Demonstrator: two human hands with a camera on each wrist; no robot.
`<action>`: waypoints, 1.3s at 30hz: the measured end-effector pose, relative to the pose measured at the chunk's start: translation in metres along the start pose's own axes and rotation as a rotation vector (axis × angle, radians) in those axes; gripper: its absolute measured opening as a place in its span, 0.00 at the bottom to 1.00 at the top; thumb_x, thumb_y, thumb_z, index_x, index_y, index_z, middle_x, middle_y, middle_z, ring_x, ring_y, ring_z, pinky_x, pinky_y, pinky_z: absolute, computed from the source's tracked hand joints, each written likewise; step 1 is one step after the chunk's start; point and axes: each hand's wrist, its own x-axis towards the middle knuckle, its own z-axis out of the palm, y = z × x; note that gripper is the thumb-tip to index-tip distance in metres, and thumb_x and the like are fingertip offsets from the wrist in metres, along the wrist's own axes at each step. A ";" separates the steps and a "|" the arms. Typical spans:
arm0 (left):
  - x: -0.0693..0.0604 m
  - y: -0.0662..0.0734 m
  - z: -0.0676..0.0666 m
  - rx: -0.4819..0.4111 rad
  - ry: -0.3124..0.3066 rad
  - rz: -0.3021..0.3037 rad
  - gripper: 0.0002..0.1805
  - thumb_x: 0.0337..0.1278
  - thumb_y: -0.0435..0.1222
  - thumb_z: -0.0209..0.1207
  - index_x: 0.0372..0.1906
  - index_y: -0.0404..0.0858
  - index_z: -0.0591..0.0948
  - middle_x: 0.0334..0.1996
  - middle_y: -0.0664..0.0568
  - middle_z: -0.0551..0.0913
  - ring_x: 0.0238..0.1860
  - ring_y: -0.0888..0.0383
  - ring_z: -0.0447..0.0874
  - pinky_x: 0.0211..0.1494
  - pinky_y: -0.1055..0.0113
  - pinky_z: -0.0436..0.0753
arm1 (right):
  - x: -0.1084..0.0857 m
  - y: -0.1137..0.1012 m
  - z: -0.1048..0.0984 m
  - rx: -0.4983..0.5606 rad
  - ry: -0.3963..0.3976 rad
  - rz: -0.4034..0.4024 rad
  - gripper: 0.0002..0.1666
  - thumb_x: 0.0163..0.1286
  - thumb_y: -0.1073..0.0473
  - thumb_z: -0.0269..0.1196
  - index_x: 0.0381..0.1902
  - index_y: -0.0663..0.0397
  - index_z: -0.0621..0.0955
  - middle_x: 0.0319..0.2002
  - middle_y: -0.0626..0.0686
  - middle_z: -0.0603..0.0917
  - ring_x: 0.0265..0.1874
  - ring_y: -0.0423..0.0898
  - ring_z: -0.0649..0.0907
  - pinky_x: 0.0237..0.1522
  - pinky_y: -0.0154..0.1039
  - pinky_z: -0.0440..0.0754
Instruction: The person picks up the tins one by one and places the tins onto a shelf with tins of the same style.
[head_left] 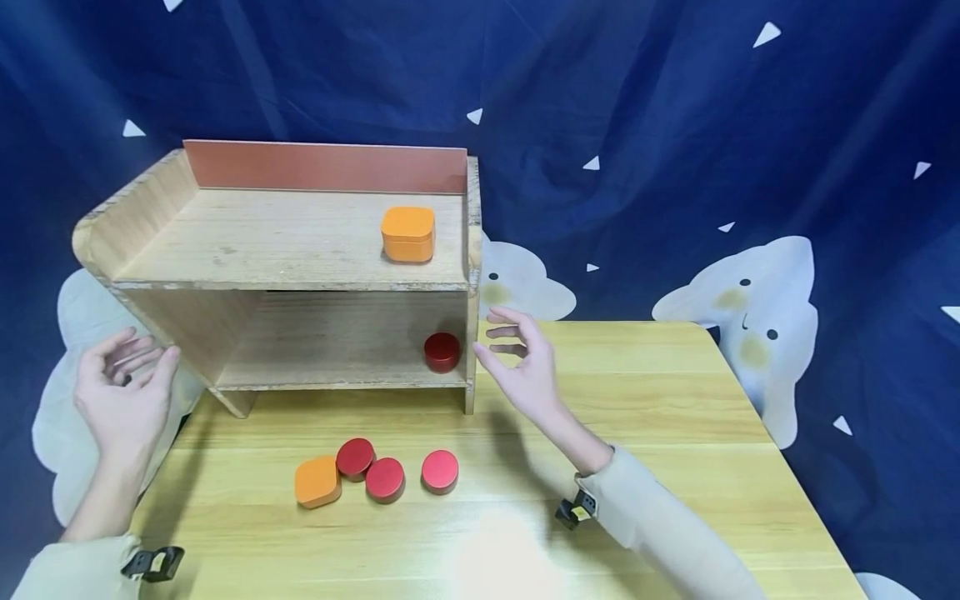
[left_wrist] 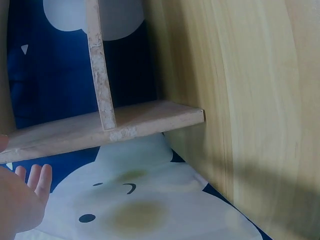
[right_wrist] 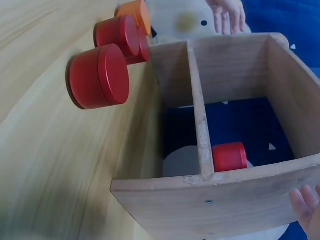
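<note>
Your pale sleeves, the left [head_left: 78, 571] and the right [head_left: 667, 525], fill the foreground, each with a small black device at the cuff, the left device [head_left: 153, 564] and the right device [head_left: 576, 508]. Your left hand [head_left: 123, 400] hangs in the air, its fingers loosely bent and the thumb held wide of them, beside the left side of a wooden shelf unit [head_left: 300, 237]. Your right hand [head_left: 525, 367] is raised at the unit's other side, fingers apart, thumb toward the side panel [right_wrist: 220, 202]; whether it touches, you cannot tell from here. Just left of your right fingers, behind that panel, a red tin [head_left: 442, 352] sits at the right end of the lower shelf. Above and left of those same fingers, an orange tin [head_left: 408, 235] stands on the top shelf. Below and between your two sets of fingers, on the wooden table [head_left: 637, 408], a second orange tin [head_left: 317, 482] lies close beside two more red tins [head_left: 386, 481], while a lone red tin [head_left: 439, 472] stands apart, nearest your right fingers. Beyond your fingertips hangs a blue curtain [head_left: 675, 108].
</note>
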 end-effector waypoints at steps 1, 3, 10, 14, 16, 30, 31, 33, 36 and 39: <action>0.001 0.000 0.001 -0.020 -0.003 0.000 0.26 0.47 0.17 0.68 0.52 0.40 0.84 0.38 0.59 0.89 0.36 0.70 0.89 0.42 0.84 0.85 | 0.001 0.002 0.001 0.003 0.002 0.002 0.30 0.63 0.72 0.72 0.63 0.64 0.79 0.56 0.67 0.85 0.48 0.64 0.88 0.49 0.60 0.91; 0.001 -0.001 0.003 -0.063 -0.007 -0.004 0.26 0.47 0.16 0.68 0.51 0.39 0.84 0.38 0.58 0.89 0.35 0.69 0.90 0.42 0.84 0.86 | 0.002 0.004 0.004 0.006 0.003 0.007 0.30 0.63 0.72 0.72 0.63 0.64 0.79 0.56 0.69 0.85 0.48 0.67 0.88 0.49 0.60 0.91; 0.002 -0.007 0.005 -0.070 0.001 -0.014 0.23 0.49 0.17 0.67 0.50 0.39 0.86 0.36 0.59 0.89 0.33 0.69 0.88 0.40 0.84 0.86 | 0.006 0.010 0.014 0.011 0.027 0.012 0.31 0.62 0.71 0.74 0.64 0.61 0.80 0.56 0.64 0.85 0.47 0.63 0.88 0.48 0.57 0.92; 0.005 -0.009 0.006 0.022 0.023 0.000 0.21 0.50 0.18 0.67 0.48 0.41 0.87 0.35 0.63 0.89 0.32 0.72 0.88 0.41 0.85 0.85 | 0.009 0.010 0.021 0.008 0.050 0.007 0.31 0.61 0.70 0.75 0.63 0.61 0.81 0.55 0.63 0.84 0.46 0.59 0.87 0.47 0.48 0.93; 0.006 -0.010 0.006 0.068 0.029 0.010 0.21 0.51 0.19 0.66 0.48 0.41 0.87 0.35 0.65 0.89 0.32 0.73 0.87 0.42 0.85 0.84 | 0.010 0.010 0.023 0.010 0.062 0.008 0.31 0.60 0.71 0.75 0.62 0.62 0.81 0.54 0.64 0.84 0.45 0.59 0.86 0.46 0.44 0.93; 0.010 -0.015 0.006 0.158 0.020 0.019 0.19 0.53 0.21 0.66 0.47 0.43 0.88 0.33 0.71 0.87 0.32 0.76 0.86 0.45 0.86 0.83 | 0.014 0.013 0.030 -0.050 0.087 0.007 0.32 0.59 0.68 0.73 0.63 0.59 0.80 0.53 0.62 0.84 0.44 0.57 0.86 0.43 0.47 0.93; 0.011 -0.015 0.007 0.166 0.018 0.024 0.19 0.54 0.21 0.66 0.47 0.43 0.88 0.33 0.71 0.87 0.32 0.76 0.85 0.45 0.86 0.83 | 0.014 0.013 0.030 -0.055 0.086 0.006 0.32 0.59 0.68 0.73 0.63 0.59 0.80 0.53 0.62 0.84 0.44 0.57 0.86 0.42 0.47 0.93; 0.011 -0.015 0.008 0.190 0.015 0.040 0.18 0.55 0.22 0.66 0.48 0.44 0.88 0.33 0.72 0.86 0.32 0.77 0.85 0.46 0.86 0.82 | 0.014 0.013 0.029 -0.065 0.090 0.004 0.32 0.59 0.69 0.73 0.62 0.59 0.80 0.53 0.62 0.84 0.44 0.57 0.86 0.42 0.46 0.93; 0.012 -0.016 0.008 0.199 0.011 0.044 0.18 0.55 0.22 0.66 0.47 0.46 0.88 0.33 0.74 0.86 0.31 0.78 0.85 0.46 0.86 0.82 | 0.015 0.013 0.028 -0.077 0.093 0.001 0.32 0.58 0.69 0.73 0.62 0.59 0.80 0.53 0.62 0.84 0.44 0.57 0.87 0.41 0.43 0.93; 0.012 -0.016 0.009 0.192 0.009 0.035 0.18 0.55 0.22 0.65 0.46 0.46 0.88 0.32 0.73 0.86 0.31 0.78 0.85 0.45 0.86 0.82 | 0.016 0.013 0.027 -0.080 0.091 0.000 0.31 0.58 0.69 0.73 0.61 0.59 0.81 0.52 0.61 0.85 0.43 0.56 0.87 0.40 0.41 0.93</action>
